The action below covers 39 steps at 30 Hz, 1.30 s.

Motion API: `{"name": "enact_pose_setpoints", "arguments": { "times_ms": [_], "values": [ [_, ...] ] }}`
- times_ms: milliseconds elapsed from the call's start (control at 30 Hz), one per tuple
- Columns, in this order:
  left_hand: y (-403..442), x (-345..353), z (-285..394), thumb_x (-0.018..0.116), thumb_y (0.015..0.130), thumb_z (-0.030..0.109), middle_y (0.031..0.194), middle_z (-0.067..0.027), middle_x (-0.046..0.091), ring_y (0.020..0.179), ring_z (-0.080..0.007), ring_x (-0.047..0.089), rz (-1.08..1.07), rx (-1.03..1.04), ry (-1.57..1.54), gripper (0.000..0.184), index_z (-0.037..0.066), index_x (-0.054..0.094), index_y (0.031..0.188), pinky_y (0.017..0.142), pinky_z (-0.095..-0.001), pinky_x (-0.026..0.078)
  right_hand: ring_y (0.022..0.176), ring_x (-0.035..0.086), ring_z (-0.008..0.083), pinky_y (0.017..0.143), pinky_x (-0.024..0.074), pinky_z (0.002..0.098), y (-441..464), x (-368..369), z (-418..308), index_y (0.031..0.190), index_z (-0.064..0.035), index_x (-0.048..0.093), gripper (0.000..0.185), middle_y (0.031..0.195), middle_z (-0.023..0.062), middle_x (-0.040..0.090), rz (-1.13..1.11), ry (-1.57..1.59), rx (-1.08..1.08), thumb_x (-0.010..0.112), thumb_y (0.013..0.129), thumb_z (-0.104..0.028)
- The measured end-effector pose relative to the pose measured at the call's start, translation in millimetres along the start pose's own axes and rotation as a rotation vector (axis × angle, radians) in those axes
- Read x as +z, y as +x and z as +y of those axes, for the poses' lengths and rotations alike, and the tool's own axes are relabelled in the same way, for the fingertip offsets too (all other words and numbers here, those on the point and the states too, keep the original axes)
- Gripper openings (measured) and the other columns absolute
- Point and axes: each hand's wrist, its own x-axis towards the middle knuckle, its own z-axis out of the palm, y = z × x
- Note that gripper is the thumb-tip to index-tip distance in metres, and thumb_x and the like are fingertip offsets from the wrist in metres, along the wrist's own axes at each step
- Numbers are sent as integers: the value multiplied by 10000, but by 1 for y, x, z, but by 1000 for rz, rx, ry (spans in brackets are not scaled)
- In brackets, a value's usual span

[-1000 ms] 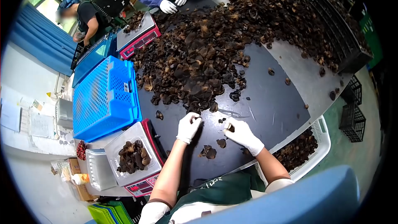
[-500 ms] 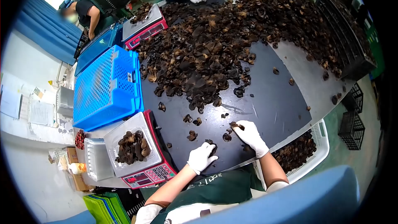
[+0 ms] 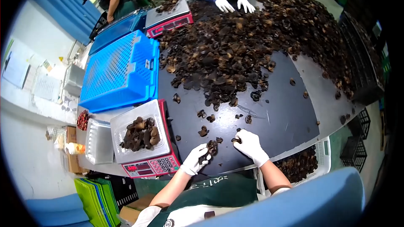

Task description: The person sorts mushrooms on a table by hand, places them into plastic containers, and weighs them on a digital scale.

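Your white-gloved right hand slid closer in, pinching a dark curled fungus bit; white-gloved left hand grips a frilly black fungus clump. Go gentle, might tear.

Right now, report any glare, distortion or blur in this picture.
Head view: glare whitens part of the mat below the heap; head view: strong fisheye distortion, black corners; head view: left hand and right hand look fairly sharp, but writing on the wall papers is illegible.

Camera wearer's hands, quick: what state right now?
Left hand: closed, holding a dark ruffled clump.
Right hand: curled at a small dark piece; grip cannot be told.
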Motion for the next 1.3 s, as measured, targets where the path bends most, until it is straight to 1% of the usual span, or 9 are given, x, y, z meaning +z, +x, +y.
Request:
{"name": "enact_pose_setpoints", "arguments": {
  "times_ms": [100,200,400,600,800,933,1100,1200,1300],
  "values": [
    [-13,-3,0,579,967,199,893,-28,621,677,-94,590,-75,4,-171,299,28,563,1211,467,-173,481,776,663,302,716,533,371,11,-3,-15,900,-76,634,121,856,112,664,73,310,84,611,798,-137],
    [-26,-11,-3,559,980,226,874,-30,623,678,-103,589,-77,-20,-210,283,26,583,1180,457,-177,470,791,664,298,721,527,374,34,9,-31,936,-88,655,142,875,106,675,266,408,-102,609,807,-127],
    [-68,-22,2,498,1015,308,782,-39,586,607,-94,530,-183,127,30,299,23,579,1050,465,-204,384,813,662,300,710,526,396,80,19,-80,978,-109,655,226,894,107,684,19,233,-160,682,828,-276],
    [-136,-47,49,541,991,261,835,-80,634,652,-109,595,60,262,179,253,43,561,1118,489,-212,431,793,672,329,711,530,439,93,51,-89,914,-115,652,181,844,121,692,-144,-114,-107,655,827,-274],
    [-182,-120,119,479,993,134,879,-60,644,661,-98,562,659,897,448,177,48,594,1095,573,-218,445,831,663,290,740,527,352,105,10,-165,972,-78,665,145,906,113,676,101,396,-391,669,858,-168],
    [-170,-169,159,472,966,46,964,-71,630,828,-155,594,1000,1191,713,161,20,610,1045,769,-297,483,780,644,291,697,518,351,122,-10,-259,963,-65,655,137,887,106,633,-10,457,-595,676,844,-129],
    [-122,-197,156,448,971,100,1017,-96,547,964,-223,557,886,1362,893,157,33,590,982,916,-336,439,948,591,273,841,454,373,146,40,-337,947,-85,669,164,960,80,620,129,500,-922,694,811,-173],
    [-115,-195,149,420,987,182,1070,-146,602,1019,-281,574,989,1298,1026,259,24,608,1070,932,-383,440,1098,515,331,958,367,453,151,76,-354,1125,-104,626,408,1162,130,584,154,156,-995,724,768,-276],
    [-116,-185,148,436,943,92,1105,-191,605,1071,-345,560,972,1307,920,246,-11,606,1088,979,-421,426,1192,446,363,1017,313,511,152,88,-358,1290,-131,542,706,1284,150,516,31,15,-943,783,670,-366]
  ]
}}
